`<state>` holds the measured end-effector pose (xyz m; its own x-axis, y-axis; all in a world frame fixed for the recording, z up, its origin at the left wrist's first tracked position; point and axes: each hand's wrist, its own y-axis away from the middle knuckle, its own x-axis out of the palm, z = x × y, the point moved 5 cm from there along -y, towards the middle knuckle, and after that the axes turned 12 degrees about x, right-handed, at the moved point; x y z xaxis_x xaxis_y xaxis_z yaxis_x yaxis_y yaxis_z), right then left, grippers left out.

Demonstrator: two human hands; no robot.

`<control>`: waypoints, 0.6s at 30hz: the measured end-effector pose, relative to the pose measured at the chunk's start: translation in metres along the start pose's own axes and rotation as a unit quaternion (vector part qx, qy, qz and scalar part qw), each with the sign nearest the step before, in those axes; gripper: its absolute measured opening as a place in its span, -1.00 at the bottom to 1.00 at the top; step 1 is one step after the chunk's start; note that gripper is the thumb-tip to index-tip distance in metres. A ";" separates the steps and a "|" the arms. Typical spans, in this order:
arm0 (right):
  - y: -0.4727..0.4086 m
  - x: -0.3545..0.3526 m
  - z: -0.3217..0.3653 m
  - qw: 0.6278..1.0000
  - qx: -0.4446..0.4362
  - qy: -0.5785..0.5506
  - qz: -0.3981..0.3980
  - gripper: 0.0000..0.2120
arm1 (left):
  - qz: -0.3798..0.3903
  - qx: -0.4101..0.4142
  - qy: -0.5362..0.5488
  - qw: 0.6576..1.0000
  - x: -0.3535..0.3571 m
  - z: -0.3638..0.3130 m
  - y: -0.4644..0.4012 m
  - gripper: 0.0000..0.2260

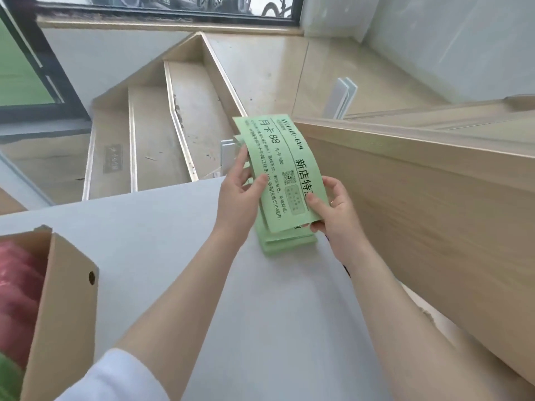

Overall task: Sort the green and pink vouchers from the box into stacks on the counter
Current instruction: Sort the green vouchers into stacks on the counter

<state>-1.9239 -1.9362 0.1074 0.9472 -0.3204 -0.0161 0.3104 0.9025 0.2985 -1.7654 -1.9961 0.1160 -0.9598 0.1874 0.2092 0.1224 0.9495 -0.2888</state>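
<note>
Over the counter, head view: both hands are meeting at a bundle of green slips held above the grey counter (179, 285), close to the wooden wall (419, 215) on the right.
Left hand: the left hand (237, 192) is gripping the long left edge of the green vouchers (278, 169), thumb lying on the printed face and fingers curling behind.
Right hand: the right hand (333, 209) is pinching the near right corner of the same bundle, thumb on top and fingers underneath.
Green stack: a green stack (289, 246) is lying flat on the counter directly beneath the held bundle, just beside the wall.
Box: the cardboard box (60, 308) is standing well apart at the left edge, with pink vouchers (17, 287) showing inside it and a little green at the bottom corner.
Pink stack: none is showing on the counter.
Step in hand: judging by this, the person is squaring up a green batch and adding it to the green pile.
Next move: it is calling for lowering the bundle so its edges line up with the stack below, letting go with both hands, then reaching back to the box, likely for pink ones.
</note>
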 end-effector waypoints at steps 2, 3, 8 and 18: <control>-0.008 0.000 -0.005 0.999 0.029 0.021 0.015 -0.81 | 0.007 -0.016 0.004 1.000 0.000 0.008 -0.001 -0.52; -0.012 -0.001 -0.009 0.998 0.054 0.030 0.016 -0.80 | 0.003 -0.041 -0.002 0.999 0.000 0.016 0.001 -0.52; -0.035 -0.002 -0.024 0.959 0.119 0.253 -0.045 -0.74 | 0.020 -0.169 -0.144 0.975 -0.003 0.057 0.017 -0.72; -0.045 0.000 -0.030 0.900 0.067 0.422 -0.090 -0.71 | 0.071 -0.121 -0.302 0.943 -0.020 0.077 0.014 -0.71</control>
<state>-1.9350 -1.9682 0.0654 0.6241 -0.0744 -0.7778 0.5057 0.7973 0.3294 -1.7637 -2.0063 0.0355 -0.8894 0.2096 -0.4062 0.2453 0.9687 -0.0372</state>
